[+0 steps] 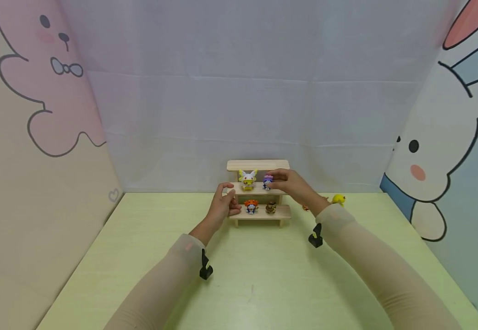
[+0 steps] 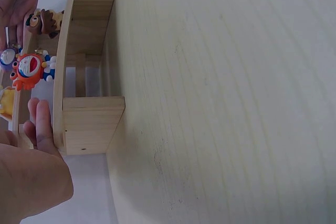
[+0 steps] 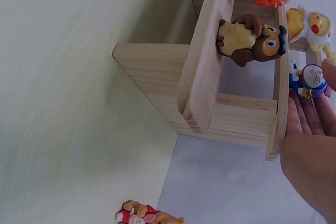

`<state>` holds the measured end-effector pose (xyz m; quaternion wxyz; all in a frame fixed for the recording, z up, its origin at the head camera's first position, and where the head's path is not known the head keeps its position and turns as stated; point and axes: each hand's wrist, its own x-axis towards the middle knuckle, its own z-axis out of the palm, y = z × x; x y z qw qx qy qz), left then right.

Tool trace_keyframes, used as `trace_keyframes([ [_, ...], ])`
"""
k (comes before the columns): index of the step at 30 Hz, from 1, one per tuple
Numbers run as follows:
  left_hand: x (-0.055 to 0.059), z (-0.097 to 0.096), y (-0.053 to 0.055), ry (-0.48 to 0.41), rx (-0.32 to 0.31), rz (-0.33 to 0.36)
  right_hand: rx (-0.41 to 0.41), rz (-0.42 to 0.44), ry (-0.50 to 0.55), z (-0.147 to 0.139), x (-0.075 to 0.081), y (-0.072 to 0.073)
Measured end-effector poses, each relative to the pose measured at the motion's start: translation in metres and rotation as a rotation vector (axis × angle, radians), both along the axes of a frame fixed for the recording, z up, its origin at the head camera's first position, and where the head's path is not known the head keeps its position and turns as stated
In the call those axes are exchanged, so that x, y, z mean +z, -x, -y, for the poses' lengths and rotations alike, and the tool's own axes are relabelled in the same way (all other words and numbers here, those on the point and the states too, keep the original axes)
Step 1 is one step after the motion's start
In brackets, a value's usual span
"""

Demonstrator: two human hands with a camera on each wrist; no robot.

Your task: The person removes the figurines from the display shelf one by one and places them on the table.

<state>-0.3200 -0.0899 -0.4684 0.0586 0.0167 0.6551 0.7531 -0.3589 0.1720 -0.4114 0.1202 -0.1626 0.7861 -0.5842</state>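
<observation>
A small three-tier wooden display shelf (image 1: 259, 164) stands at the back of the table. My right hand (image 1: 290, 182) pinches a blue-and-white figurine in a purple hat (image 3: 313, 77), which stands upright at the right of the middle tier. My left hand (image 1: 221, 207) grips the shelf's left end, with fingers (image 2: 44, 121) beside the lower tier. Left of the purple-hatted figurine is a white-and-yellow figurine with tall ears (image 1: 247, 179). On the bottom tier are a blue-and-white figurine in an orange crab hood (image 2: 29, 71) and a brown owl figurine (image 3: 249, 39).
To the right of the shelf, a yellow figurine (image 1: 339, 199) is partly hidden by the right sleeve. A bear figurine with a pink piglet (image 3: 152, 214) lies near it. A pale curtain (image 1: 222, 114) hangs behind the table (image 1: 247, 279), with cartoon-printed panels on both sides.
</observation>
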Motion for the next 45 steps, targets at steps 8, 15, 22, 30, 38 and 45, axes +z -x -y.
trace_keyframes([
  [8, 0.0, 0.0, 0.0, 0.009, 0.002, 0.005, -0.057, -0.021, -0.015, 0.004, -0.006, -0.001],
  [15, -0.001, 0.0, 0.0, 0.007, 0.006, 0.009, -0.088, -0.047, -0.029, 0.008, -0.006, -0.004],
  [22, 0.0, -0.001, 0.001, 0.009, 0.01, 0.013, -0.093, -0.039, -0.026, 0.006, -0.005, -0.005],
  [30, -0.002, -0.002, 0.0, -0.009, 0.009, 0.005, -0.088, -0.037, -0.027, 0.005, -0.002, -0.009],
  [38, -0.001, -0.002, 0.0, -0.004, 0.014, 0.006, -0.096, -0.035, -0.018, 0.004, -0.003, -0.009],
  [45, -0.002, -0.002, 0.001, 0.0, 0.006, 0.004, -0.085, -0.016, 0.008, -0.001, -0.003, -0.012],
])
